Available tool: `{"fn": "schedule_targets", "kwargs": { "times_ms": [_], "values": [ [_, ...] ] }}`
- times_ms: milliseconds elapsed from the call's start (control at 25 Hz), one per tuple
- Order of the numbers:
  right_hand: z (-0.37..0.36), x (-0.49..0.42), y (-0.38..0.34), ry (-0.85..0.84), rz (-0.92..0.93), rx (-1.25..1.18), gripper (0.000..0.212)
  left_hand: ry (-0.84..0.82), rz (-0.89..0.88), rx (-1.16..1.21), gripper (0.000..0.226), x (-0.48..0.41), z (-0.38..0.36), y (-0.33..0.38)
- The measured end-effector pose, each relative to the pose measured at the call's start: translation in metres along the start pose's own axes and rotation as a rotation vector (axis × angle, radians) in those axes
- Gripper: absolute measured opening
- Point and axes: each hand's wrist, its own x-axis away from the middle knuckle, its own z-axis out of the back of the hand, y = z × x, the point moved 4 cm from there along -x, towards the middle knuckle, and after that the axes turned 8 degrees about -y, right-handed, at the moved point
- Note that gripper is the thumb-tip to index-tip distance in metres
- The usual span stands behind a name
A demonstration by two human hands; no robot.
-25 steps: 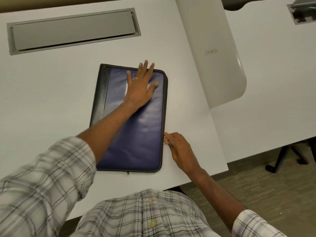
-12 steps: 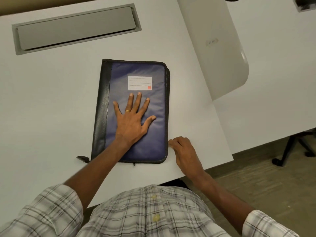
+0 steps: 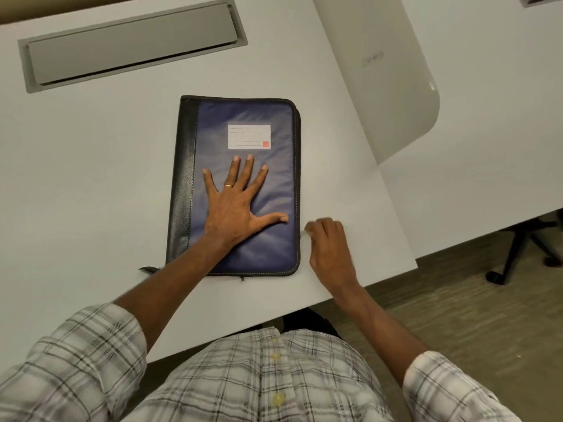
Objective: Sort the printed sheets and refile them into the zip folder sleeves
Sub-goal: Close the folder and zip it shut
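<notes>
Pressing the closed zip folder (image 3: 262,248) on the counter (image 3: 91,178) with left hand (image 3: 234,208), fingers spread; right hand (image 3: 330,248) curled at its right edge, grip impossible to tell. Nothing taken out; sorting, refiling yet to do.

Blue zip folder (image 3: 274,190), black spine (image 3: 184,184) left, white label (image 3: 249,136) on front; closed, flat on table (image 3: 91,193).

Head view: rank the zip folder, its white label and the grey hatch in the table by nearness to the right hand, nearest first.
1. zip folder: its right edge lies just beside the right hand.
2. white label: on the folder's cover, farther up and to the left.
3. grey hatch: at the far left, well beyond the folder.
</notes>
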Motion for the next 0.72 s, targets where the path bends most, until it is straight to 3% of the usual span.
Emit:
{"fn": "schedule_targets", "kwargs": {
  "times_ms": [320,720],
  "values": [
    [0.016,-0.113,0.009,0.073,-0.001,0.04,0.028,0.022,0.009,0.009,0.121,0.0,0.002,0.001],
    [0.018,-0.118,0.021,0.022,0.086,0.078,0.013,0.014,0.11,0.053,0.123,-0.007,0.006,0.003]
  ]
}}
